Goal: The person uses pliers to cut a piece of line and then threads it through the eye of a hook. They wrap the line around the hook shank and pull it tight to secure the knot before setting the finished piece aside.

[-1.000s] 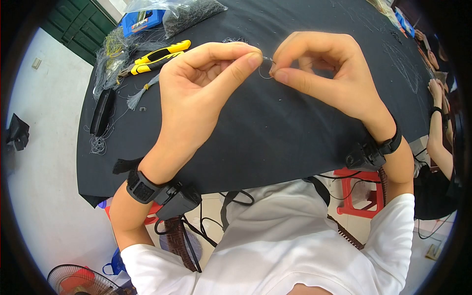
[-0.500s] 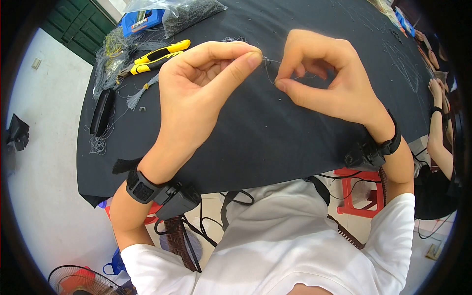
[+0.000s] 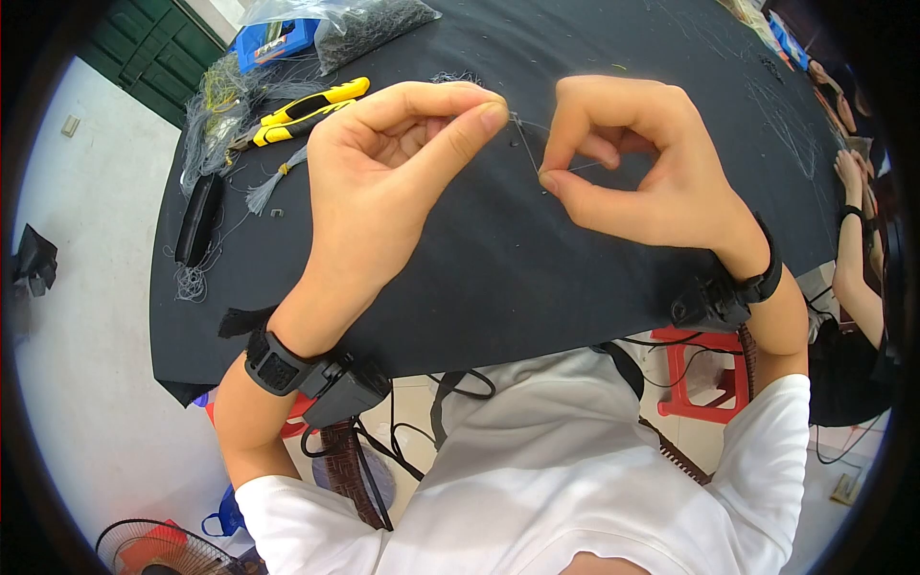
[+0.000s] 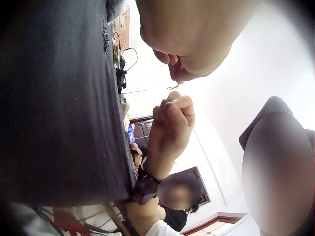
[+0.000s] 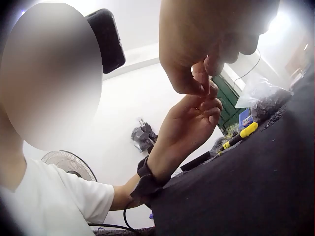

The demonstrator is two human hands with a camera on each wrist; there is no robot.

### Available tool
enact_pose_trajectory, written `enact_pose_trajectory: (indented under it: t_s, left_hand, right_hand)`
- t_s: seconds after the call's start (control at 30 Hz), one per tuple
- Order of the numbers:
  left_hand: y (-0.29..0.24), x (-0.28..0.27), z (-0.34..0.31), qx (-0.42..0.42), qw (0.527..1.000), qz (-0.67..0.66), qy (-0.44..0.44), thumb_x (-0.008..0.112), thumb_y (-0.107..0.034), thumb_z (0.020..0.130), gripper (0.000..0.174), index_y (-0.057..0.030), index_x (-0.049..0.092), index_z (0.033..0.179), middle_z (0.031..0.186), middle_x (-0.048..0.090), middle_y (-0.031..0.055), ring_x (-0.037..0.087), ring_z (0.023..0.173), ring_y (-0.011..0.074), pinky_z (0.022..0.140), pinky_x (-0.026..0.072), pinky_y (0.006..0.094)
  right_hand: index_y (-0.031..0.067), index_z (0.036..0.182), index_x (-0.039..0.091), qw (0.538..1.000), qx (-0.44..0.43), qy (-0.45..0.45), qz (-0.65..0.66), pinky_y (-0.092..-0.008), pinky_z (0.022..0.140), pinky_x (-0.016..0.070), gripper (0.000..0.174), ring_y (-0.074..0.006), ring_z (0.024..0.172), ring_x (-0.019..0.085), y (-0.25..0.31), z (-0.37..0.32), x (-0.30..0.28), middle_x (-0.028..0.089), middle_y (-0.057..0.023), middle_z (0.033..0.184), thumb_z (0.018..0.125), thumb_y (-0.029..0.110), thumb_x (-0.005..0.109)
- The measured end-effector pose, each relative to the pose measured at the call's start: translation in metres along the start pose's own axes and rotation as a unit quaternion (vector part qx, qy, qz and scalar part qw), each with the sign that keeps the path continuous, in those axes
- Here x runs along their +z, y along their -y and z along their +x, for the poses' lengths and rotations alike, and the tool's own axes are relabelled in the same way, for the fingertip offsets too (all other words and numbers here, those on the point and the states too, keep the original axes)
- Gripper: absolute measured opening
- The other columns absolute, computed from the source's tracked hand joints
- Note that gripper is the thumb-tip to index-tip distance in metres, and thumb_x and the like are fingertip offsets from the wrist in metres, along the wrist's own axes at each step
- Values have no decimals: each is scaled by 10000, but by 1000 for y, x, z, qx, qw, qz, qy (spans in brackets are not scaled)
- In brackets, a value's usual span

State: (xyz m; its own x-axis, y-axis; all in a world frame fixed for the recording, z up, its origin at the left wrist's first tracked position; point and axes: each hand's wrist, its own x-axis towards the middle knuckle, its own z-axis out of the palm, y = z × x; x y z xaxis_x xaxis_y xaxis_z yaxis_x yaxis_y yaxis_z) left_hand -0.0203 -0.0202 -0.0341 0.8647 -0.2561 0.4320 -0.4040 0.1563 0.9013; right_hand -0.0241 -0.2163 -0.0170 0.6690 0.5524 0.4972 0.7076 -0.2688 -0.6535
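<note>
Above the dark cloth both hands are raised, close together. My left hand [image 3: 379, 182] pinches a tiny piece between thumb and forefinger, mostly hidden by the fingertips; I cannot tell what it is. From there a thin, pale line [image 3: 527, 149] runs to my right hand [image 3: 656, 163], whose thumb and forefinger pinch it. More of the line trails behind the right fingers. In the left wrist view, a small loop [image 4: 172, 88] shows at the left fingertips, above the right hand [image 4: 172, 120]. The right wrist view has the left hand [image 5: 189, 125] just beyond the right fingers.
Yellow-and-black pliers [image 3: 307, 115], a tied bundle of strands [image 3: 276, 184] and a black rod-shaped thing [image 3: 199, 220] lie at left. Behind are tangled strands [image 3: 216, 115], a blue box [image 3: 278, 43] and a clear bag of dark bits [image 3: 374, 34]. Another person's hands [image 3: 848, 177] are at far right.
The right hand has drawn away from the left fingertips, to the right and slightly toward the body, stretching the line between them. The left hand has hardly moved.
</note>
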Motion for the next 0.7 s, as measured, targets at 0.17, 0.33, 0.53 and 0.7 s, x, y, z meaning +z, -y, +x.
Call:
enact_pose_trajectory:
  t_s: [0.17,0.33,0.53,0.7]
  left_hand:
    - [1,2,1,6,1000,-9,-9,629,28,778,125,47,627,901,821,624,56,562,717,47,615,434,141]
    - [-1,4,2,8,1000,-7,-27,631,24,777,125,49,628,899,817,625,56,563,716,47,619,434,141]
    - [-1,3,2,19,999,-1,-26,634,21,775,129,49,629,901,823,625,59,564,724,52,631,439,147]
    - [-1,5,1,11,1000,-6,-15,638,20,773,135,48,630,904,819,623,51,534,682,36,597,414,139]
  right_hand:
    - [34,644,549,998,-24,-10,-54,-207,443,216,93,-55,488,289,9,-1,-2,418,23,586,596,-14,612]
    - [41,666,585,987,-89,-62,-119,-212,419,204,107,-51,452,287,11,0,-4,450,31,562,584,-11,630]
    - [54,762,654,975,-93,-101,-177,-195,397,208,177,-40,437,319,10,-3,-4,576,9,627,595,0,675]
    - [68,796,671,967,-115,-101,-202,-197,387,203,199,-39,416,302,11,-1,-4,579,18,611,608,5,688]
